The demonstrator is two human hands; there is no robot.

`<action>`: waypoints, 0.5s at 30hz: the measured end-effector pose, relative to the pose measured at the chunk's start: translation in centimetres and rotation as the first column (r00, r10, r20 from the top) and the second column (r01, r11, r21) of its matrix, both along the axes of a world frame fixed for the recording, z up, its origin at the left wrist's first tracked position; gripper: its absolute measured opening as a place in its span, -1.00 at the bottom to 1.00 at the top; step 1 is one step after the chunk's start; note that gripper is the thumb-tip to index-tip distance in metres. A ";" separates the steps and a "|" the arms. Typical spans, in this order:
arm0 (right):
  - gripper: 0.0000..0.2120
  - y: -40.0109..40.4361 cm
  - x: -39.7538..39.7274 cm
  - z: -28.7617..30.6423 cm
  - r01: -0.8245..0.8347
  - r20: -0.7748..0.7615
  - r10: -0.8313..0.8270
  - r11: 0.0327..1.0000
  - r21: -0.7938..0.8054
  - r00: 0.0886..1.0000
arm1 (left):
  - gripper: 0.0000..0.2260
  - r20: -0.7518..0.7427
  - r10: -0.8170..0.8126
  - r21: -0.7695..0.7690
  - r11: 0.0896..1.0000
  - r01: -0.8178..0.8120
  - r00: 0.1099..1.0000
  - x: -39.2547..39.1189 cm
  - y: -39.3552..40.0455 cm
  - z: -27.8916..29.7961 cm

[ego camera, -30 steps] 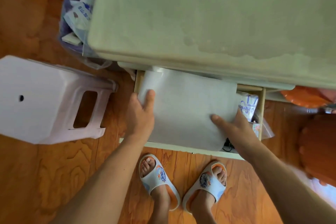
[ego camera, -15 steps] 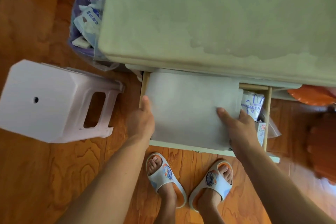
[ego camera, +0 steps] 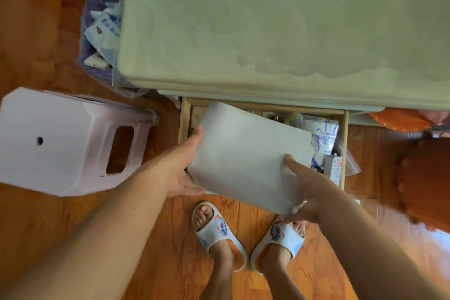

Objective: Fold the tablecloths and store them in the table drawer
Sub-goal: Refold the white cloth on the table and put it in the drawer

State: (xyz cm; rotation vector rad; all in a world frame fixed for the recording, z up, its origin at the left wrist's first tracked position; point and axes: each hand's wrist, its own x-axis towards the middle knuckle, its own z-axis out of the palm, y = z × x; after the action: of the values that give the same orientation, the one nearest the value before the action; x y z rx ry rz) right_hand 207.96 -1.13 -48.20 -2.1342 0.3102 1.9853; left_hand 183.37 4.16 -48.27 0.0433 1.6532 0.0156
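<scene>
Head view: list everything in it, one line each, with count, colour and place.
folded tablecloth: one, pale grey, tilted over the open drawer, held at both sides
drawer: one, light wood, pulled out from under the table
table: one, pale green top, upper right
glove packet: one, white with blue print, right side of the drawer
small box: one, white with red print, drawer's right edge
stool: one, pale pink, on the floor at left
bin: one, purple, beside the table's left edge
slippers: two, white, on the feet
left hand: grips the cloth's left edge
right hand: pinches its near right corner
</scene>
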 end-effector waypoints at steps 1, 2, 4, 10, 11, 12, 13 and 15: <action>-0.51 -0.1 -0.2 0.1 0.056 0.024 -0.058 0.997 0.046 0.998 | -0.30 -0.014 0.071 0.041 0.997 -0.070 0.997 0.0 -0.4 -0.2; -0.52 -0.1 -0.5 0.2 0.128 0.057 -0.134 0.986 0.104 0.989 | -0.32 -0.047 0.155 0.098 0.984 -0.150 0.987 0.0 -1.1 -0.5; -0.57 -0.4 -1.3 0.2 0.204 0.111 -0.236 0.948 0.244 0.965 | -0.44 -0.117 0.319 0.247 0.927 -0.284 0.940 0.3 -2.7 -0.3; -0.83 -1.5 -2.5 -0.3 0.221 0.103 -0.314 0.832 0.509 0.944 | -0.67 -0.186 0.515 0.523 0.773 -0.359 0.836 0.3 -7.4 0.0; -0.84 -1.4 -2.2 -0.5 0.254 0.024 -0.306 0.831 0.495 0.952 | -0.64 -0.173 0.517 0.560 0.752 -0.348 0.838 0.4 -7.6 0.0; -0.80 -1.3 -1.7 -1.0 0.276 -0.069 -0.277 0.838 0.471 0.958 | -0.62 -0.166 0.509 0.599 0.732 -0.323 0.845 0.3 -7.9 -0.1; -0.75 -1.4 -1.1 -1.6 0.261 -0.138 -0.222 0.852 0.454 0.965 | -0.62 -0.160 0.496 0.635 0.714 -0.295 0.853 0.1 -7.9 -0.3; -0.60 -1.4 0.5 -2.6 0.123 -0.192 -0.033 0.867 0.482 0.981 | -0.65 -0.132 0.439 0.681 0.691 -0.241 0.889 -0.9 -7.6 -0.9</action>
State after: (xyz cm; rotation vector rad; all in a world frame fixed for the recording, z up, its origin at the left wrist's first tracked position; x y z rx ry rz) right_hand 208.45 -2.50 -50.79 -1.6054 -0.0832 1.9481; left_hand 182.51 -3.40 -49.18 0.2768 1.8528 0.9289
